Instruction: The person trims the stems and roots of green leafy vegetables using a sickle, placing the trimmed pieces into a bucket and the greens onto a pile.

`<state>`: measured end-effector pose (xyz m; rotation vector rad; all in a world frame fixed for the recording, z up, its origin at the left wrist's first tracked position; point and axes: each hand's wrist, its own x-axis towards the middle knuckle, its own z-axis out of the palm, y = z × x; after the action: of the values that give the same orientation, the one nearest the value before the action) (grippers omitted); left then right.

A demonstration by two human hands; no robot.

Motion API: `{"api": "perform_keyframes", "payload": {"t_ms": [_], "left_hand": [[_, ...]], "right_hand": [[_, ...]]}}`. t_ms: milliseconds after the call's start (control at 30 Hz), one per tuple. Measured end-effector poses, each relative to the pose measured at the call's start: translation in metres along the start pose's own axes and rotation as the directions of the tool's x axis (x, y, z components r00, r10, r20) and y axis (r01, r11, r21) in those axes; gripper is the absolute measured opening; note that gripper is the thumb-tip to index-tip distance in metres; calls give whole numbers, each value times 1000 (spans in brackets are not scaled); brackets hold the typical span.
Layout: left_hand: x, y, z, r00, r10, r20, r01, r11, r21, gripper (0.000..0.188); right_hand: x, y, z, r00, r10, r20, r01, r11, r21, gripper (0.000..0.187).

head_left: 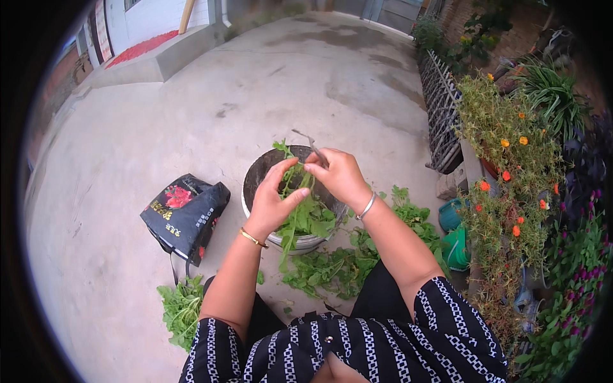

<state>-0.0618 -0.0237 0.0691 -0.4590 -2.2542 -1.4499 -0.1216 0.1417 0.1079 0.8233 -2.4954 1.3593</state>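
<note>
Both my hands are over a round bucket (256, 167) with a dark inside and a pale outer wall. Leafy greens (314, 218) lie in it. My left hand (271, 201) curls its fingers and thumb around a long green stalk (289, 233), whose leaves hang over the bucket's near rim. Pinched at the stalk's upper part, my right hand (341, 175) also grips a thin dark metal tool (311, 142) with a bent tip. Its exact kind is unclear, and its lower part is hidden in the fingers.
More greens (332, 271) are heaped near my knees, with another bunch (182, 313) at the left. A black printed bag (179, 220) stands left of the bucket. On the right are a green pail (455, 249), a lattice fence (440, 108) and flowering plants (511, 172).
</note>
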Motion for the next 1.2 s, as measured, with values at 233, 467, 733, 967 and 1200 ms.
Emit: {"api": "perform_keyframes", "payload": {"t_ms": [233,467,733,967,1200], "left_hand": [[-26,24,-29,986,-12,-165,21,998,53,32],[-116,24,-168,975,-58,-214,176,792,585,27],[-278,5,-276,850,-371,-375,482,256,838,27],[-284,-40,-237,800,-570,-186,492,447,747,45],[-96,13,-119,980,-112,163,17,869,495,29]], "right_hand": [[-17,-58,41,999,-36,34,25,957,290,21],[-6,-120,165,930,-182,318,59,931,361,20],[-56,-194,348,649,-408,642,243,911,333,22],[-78,-119,354,679,-169,714,-70,954,293,23],[-51,-71,109,952,32,306,-170,884,435,23]]}}
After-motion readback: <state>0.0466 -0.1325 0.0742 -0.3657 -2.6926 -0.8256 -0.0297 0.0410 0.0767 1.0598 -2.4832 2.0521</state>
